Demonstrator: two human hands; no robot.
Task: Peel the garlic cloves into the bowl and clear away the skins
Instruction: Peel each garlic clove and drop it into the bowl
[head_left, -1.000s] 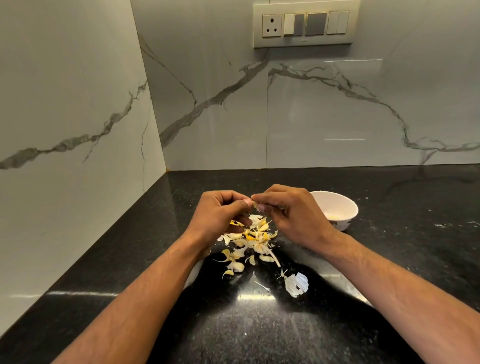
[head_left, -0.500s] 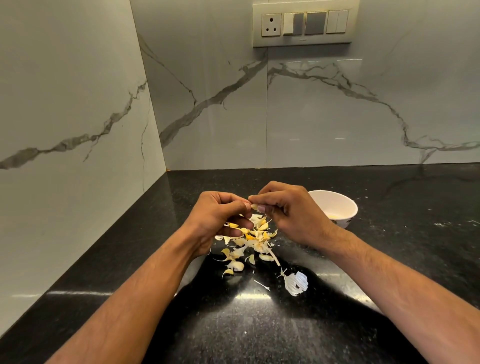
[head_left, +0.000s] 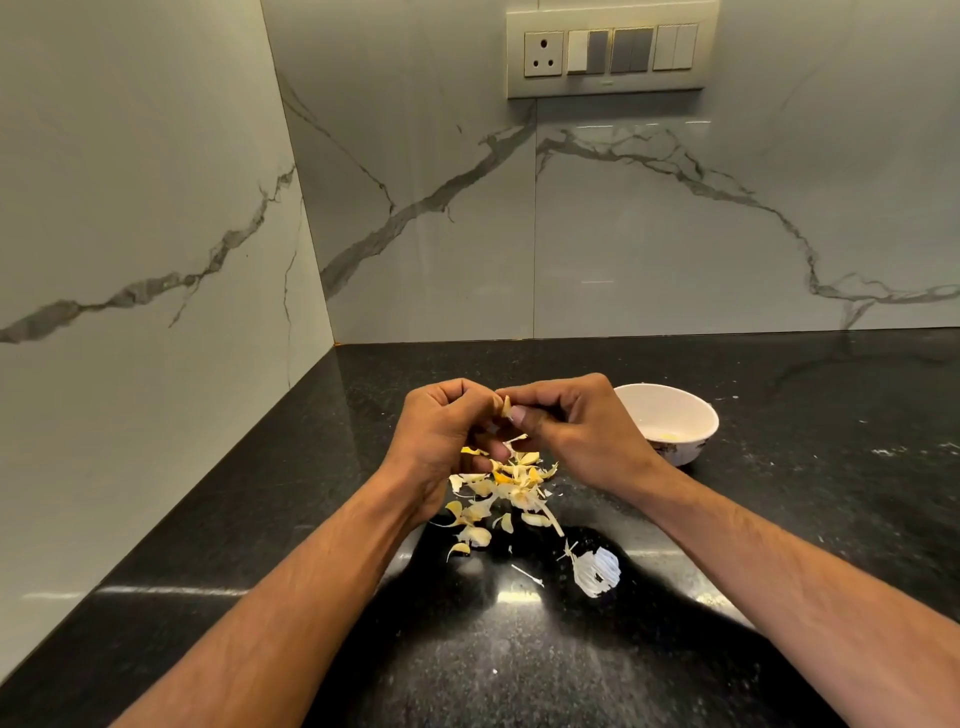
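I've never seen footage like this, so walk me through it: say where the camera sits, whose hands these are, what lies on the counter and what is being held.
There is no machine here. One camera is worn on a person's head, looking forward and down, so the two bare arms reaching in are that person's own. The left hand and right hand meet above a black stone counter and together pinch a small garlic clove, apparently peeling it. Beneath them lies a pile of garlic skins, with a larger white papery skin nearer the camera. A white bowl stands to the right, with something pale yellow inside. On the marble wall behind is a switch panel.
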